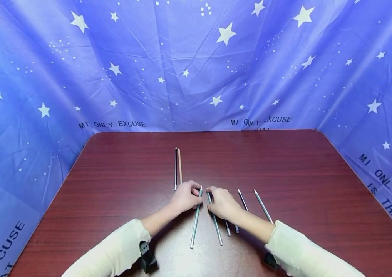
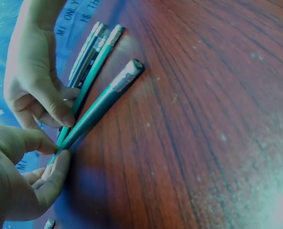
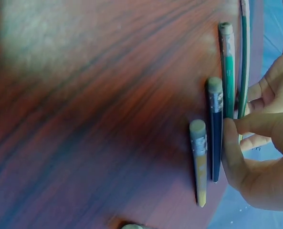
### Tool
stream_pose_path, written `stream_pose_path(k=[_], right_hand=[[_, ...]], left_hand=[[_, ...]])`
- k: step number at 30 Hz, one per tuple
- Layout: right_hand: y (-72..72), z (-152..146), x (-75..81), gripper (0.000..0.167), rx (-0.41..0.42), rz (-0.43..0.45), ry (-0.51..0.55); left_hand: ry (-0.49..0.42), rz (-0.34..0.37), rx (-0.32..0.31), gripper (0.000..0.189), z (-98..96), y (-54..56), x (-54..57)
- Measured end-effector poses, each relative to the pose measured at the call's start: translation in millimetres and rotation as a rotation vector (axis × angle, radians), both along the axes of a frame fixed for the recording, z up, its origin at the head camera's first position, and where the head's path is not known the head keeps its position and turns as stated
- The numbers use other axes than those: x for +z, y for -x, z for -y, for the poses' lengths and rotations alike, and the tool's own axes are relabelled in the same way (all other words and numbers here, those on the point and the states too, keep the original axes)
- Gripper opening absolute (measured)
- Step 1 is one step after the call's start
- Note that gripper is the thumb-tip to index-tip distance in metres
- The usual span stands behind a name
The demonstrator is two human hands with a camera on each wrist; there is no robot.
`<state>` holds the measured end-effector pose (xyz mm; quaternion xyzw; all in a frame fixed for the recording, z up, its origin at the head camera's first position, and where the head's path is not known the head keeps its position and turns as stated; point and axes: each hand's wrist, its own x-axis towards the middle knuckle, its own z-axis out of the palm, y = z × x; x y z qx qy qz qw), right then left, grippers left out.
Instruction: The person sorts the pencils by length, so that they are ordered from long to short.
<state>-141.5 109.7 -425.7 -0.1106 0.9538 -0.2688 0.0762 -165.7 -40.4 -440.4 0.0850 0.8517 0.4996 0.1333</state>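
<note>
My left hand (image 1: 186,196) pinches a green pencil (image 1: 195,223) near its sharpened tip, between thumb and fingers. The pencil's eraser end points toward the front edge of the table and looks raised in the left wrist view. Close by on the right, my right hand (image 1: 224,204) pinches another green pencil (image 3: 228,71) near its tip end. Beside that hand lie a dark pencil (image 3: 215,129) and a yellowish pencil (image 3: 199,162), erasers toward the front. My right hand and forearm partly cover pencils in the head view.
Left of the hands, a black pencil (image 1: 175,169) and a plain wood-coloured pencil (image 1: 180,163) lie side by side. A greyish pencil (image 1: 263,206) lies at the far right, partly under the right sleeve. The reddish-brown table (image 1: 130,154) is backed by a blue star-printed cloth (image 1: 168,57).
</note>
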Motion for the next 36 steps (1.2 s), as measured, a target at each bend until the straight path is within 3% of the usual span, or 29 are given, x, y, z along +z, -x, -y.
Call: stream_pose_path(k=[11,20,24,31,36], right_hand=[[-0.3,1.1,2.0,0.054,-0.025,0.027,0.0],[1.5,2.1,3.6,0.05,-0.026,0.048,0.063],[3.1,1.1,5.2,0.048,-0.022,0.089,0.124],[4.3,-3.6,7.7,0.047,-0.069,0.259,0.345],[6.3,-7.1,8.8,0.047,-0.102,0.328,0.461]], left_hand=[[-0.118,0.086,0.054,0.036,3.1,3.7,1.1],[-0.213,0.179,0.094,0.037,4.8,3.7,3.0],[-0.24,0.192,0.103,0.037,6.8,3.3,2.2],[-0.272,0.232,0.121,0.037,9.9,3.0,0.0],[-0.3,0.255,0.14,0.036,12.2,3.0,1.3]])
